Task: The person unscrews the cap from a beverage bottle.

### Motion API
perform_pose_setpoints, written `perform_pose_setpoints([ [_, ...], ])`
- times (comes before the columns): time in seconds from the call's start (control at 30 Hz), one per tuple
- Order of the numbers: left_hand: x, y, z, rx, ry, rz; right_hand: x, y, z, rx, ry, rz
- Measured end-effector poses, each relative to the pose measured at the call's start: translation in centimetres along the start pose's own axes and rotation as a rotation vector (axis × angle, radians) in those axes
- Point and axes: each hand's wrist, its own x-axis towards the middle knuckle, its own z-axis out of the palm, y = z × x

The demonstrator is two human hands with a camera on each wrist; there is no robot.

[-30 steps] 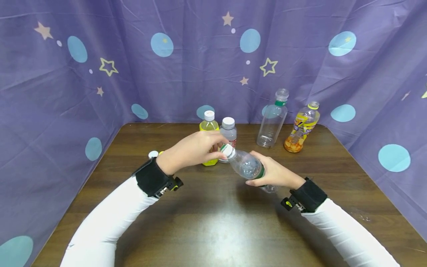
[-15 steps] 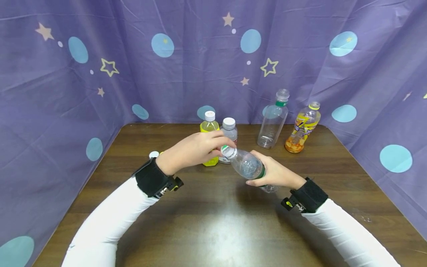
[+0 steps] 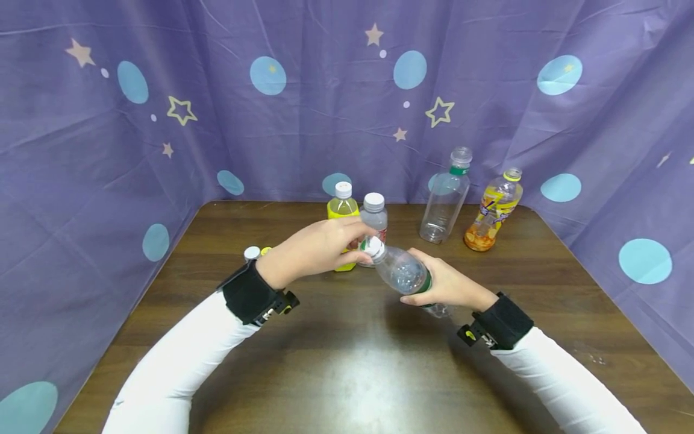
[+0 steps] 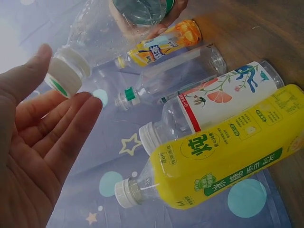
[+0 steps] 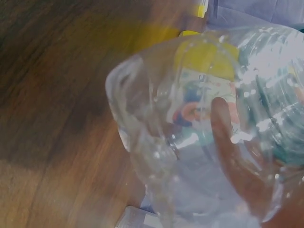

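My right hand (image 3: pixel 450 288) grips a clear plastic bottle (image 3: pixel 403 274) with a green label band. It holds the bottle tilted above the table, neck pointing left. The white cap (image 3: pixel 373 246) sits on the bottle's neck. My left hand (image 3: pixel 320 250) is at the cap, which lies between thumb and fingers. In the left wrist view that hand (image 4: pixel 42 142) is spread with fairly straight fingers, and the cap (image 4: pixel 64 76) lies just at the fingertips. The right wrist view is filled by the bottle's base (image 5: pixel 199 133), with a finger showing through it.
Behind the hands stand a yellow bottle (image 3: pixel 343 211) and a small white-labelled bottle (image 3: pixel 374 211). A tall clear bottle (image 3: pixel 444 199) and an orange-yellow bottle (image 3: pixel 493 211) stand further right. Two loose caps (image 3: pixel 252 252) lie left on the wooden table (image 3: pixel 347 361). Purple curtain surrounds it.
My left hand's fingers have loosened and drawn back from the cap, which now shows more fully. The bottle and right hand have barely shifted.
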Motion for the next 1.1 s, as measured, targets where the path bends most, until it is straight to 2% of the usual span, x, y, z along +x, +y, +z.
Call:
perform_pose_setpoints([
  [0.17, 0.18, -0.13, -0.16, -0.042, -0.023, 0.032, -0.12, -0.13, -0.14, 0.000, 0.006, -0.001],
  [0.3, 0.17, -0.23, -0.12, 0.022, 0.031, 0.100, -0.10, -0.22, -0.15, 0.000, 0.004, -0.001],
  [0.37, 0.14, -0.23, -0.09, 0.051, 0.051, 0.107, -0.08, -0.25, -0.16, -0.004, 0.006, -0.003],
  [0.43, 0.14, -0.16, -0.09, 0.057, 0.049, 0.083, -0.05, -0.25, -0.17, -0.010, 0.008, -0.008],
  [0.6, 0.12, 0.07, -0.19, 0.036, -0.018, -0.047, -0.09, -0.18, -0.08, -0.017, -0.004, 0.002],
  [0.67, 0.15, 0.12, -0.15, 0.037, -0.034, -0.066, -0.16, -0.16, -0.06, -0.009, -0.012, 0.012],
  [0.97, 0.61, -0.02, -0.05, -0.051, -0.028, -0.010, -0.28, 0.12, -0.29, 0.010, 0.000, 0.003],
  [1.1, 0.56, -0.24, -0.12, -0.033, -0.007, 0.057, -0.31, 0.11, -0.36, 0.012, 0.002, -0.005],
])
